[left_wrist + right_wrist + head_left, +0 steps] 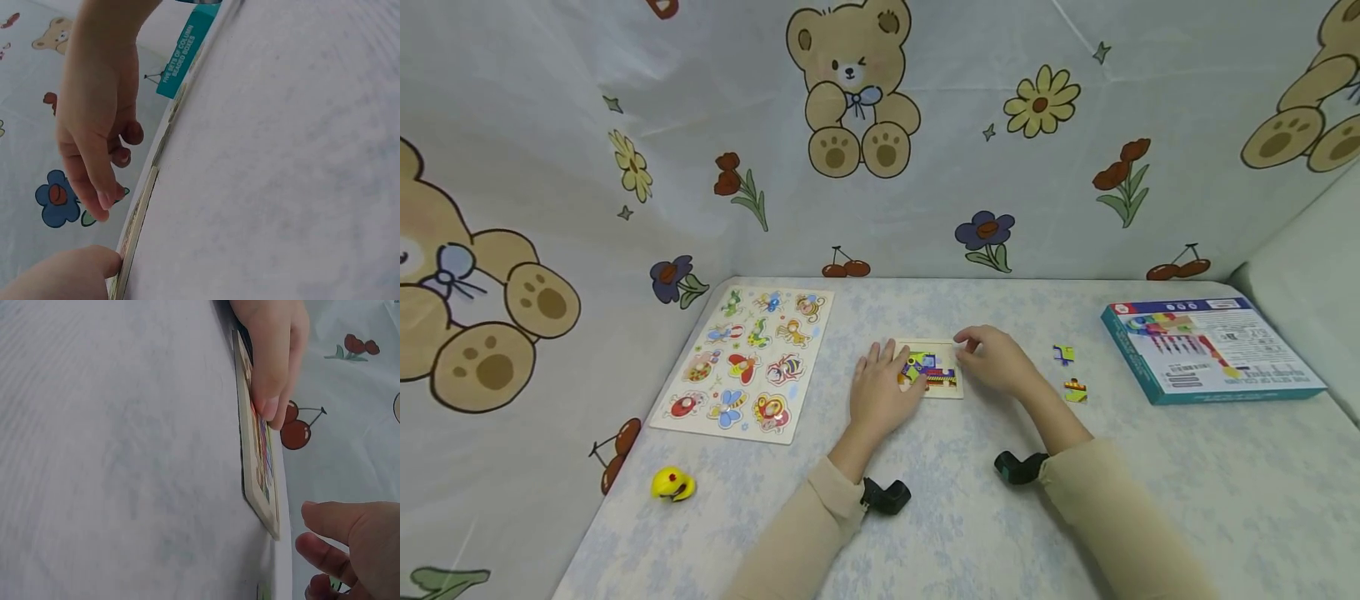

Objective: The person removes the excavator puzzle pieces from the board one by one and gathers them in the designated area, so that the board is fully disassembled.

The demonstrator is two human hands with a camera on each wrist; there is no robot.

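Observation:
A small jigsaw puzzle (942, 375) in a pale wooden frame lies on the table, with a blue, yellow and purple vehicle picture partly filled in. My left hand (882, 392) rests on its left side, fingers extended and covering that part; in the right wrist view, the left fingertips (269, 409) touch the puzzle's face. Beside the right edge, my right hand (996, 360) hovers with loosely bent fingers. The left wrist view shows this right hand (97, 137) above the table with nothing between thumb and fingers. Two loose puzzle pieces, one upper (1063, 355) and one lower (1076, 390), lie farther right.
At the left lies a large insect picture board (718, 398). Nearer me is a small yellow toy (672, 483). A teal-edged box (1213, 350) lies flat at the back right. Behind the table hangs a bear-and-flower printed cloth (932, 200).

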